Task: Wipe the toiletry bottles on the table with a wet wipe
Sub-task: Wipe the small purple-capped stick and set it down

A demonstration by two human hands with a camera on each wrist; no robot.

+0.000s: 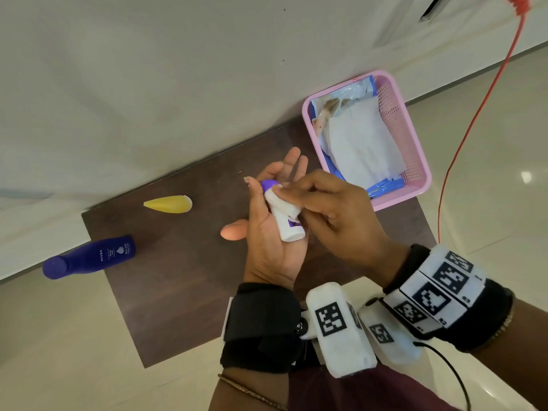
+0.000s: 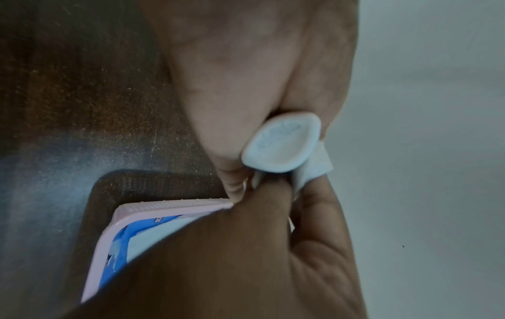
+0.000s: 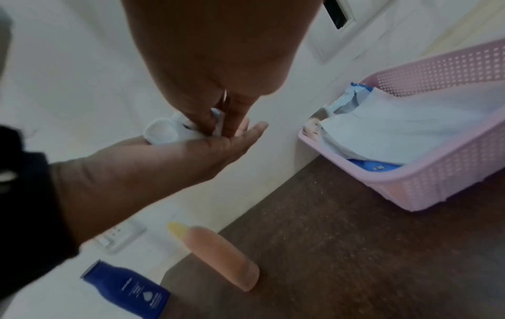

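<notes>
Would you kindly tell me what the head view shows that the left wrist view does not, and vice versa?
Head only: the purple cap of the white bottle, plus the blue bottle, yellow bottle and peach bottle. Left wrist only: the white bottle's oval base. Both: left hand cradling it, right hand pinching the wet wipe, pink basket.

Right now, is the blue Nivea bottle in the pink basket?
No, the blue bottle sits at the table's left end, apart from the pink basket.

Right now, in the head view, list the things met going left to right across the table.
In order: dark blue bottle → yellow bottle → peach bottle → white bottle, lying in the left hand while the right hand pinches a wet wipe on it → pink basket.
</notes>
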